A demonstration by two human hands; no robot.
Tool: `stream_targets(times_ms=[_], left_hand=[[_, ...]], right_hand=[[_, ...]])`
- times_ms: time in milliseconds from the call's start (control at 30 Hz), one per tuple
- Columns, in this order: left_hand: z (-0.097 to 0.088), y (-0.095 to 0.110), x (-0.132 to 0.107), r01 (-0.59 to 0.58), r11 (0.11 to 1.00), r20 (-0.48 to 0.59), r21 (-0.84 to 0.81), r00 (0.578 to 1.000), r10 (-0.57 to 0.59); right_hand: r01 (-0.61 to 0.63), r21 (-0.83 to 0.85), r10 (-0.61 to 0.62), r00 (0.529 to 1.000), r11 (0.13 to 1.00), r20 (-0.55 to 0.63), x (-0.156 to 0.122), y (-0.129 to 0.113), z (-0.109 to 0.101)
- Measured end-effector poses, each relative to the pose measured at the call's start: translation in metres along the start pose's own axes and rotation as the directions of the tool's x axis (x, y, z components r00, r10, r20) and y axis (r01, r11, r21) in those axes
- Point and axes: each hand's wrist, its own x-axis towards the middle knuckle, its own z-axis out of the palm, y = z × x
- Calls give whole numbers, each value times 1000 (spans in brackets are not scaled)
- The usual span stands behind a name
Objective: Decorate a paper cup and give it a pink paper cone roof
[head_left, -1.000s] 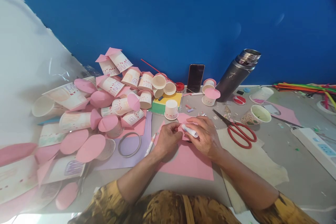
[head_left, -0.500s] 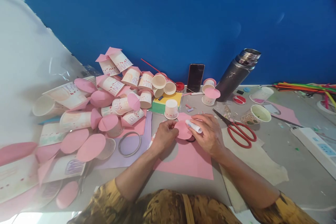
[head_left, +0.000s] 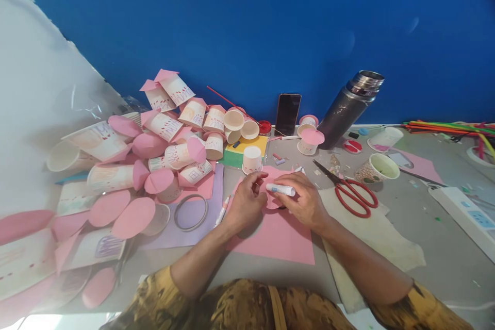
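My right hand (head_left: 307,201) is closed round a white glue stick (head_left: 281,189), which lies slanted across a round piece of pink paper (head_left: 274,200). At the left edge of that pink paper circle, my left hand (head_left: 247,198) grips it with thumb and curled fingers. Under both hands lies a larger pink sheet (head_left: 288,245). Just beyond the left hand, a small white paper cup (head_left: 252,159) with red marks stands upside down. A white marker (head_left: 222,211) lies beside my left wrist.
Decorated paper cups with pink paper pieces (head_left: 133,216) crowd the left side. A roll of tape (head_left: 191,212) rests on purple paper. To the right lie red-handled scissors (head_left: 353,197), a patterned cup (head_left: 377,169) and a power strip (head_left: 464,216). A dark flask (head_left: 346,113) and a phone (head_left: 288,115) stand near the wall.
The glue stick has shifted slightly left and down over the pink circle and lies flatter. My left hand has turned, with its fingers lifted a little.
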Motion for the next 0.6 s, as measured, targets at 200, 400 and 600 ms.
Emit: stream_targets(times_ms=[200,400,600], left_hand=[[1,5,-2,113,974,157,-197,984,-82],[3,11,-8,76,995,110,-60,992,-69],[6,15,-9,12,1000,113,-16,994,-10]], right_hand=[[31,-72,-35,997,997,-64,-2,1,2],[141,-188,-153,987,972,-50,-2,-5,2],[167,-339,-174,985,926,9,-3,-16,1]])
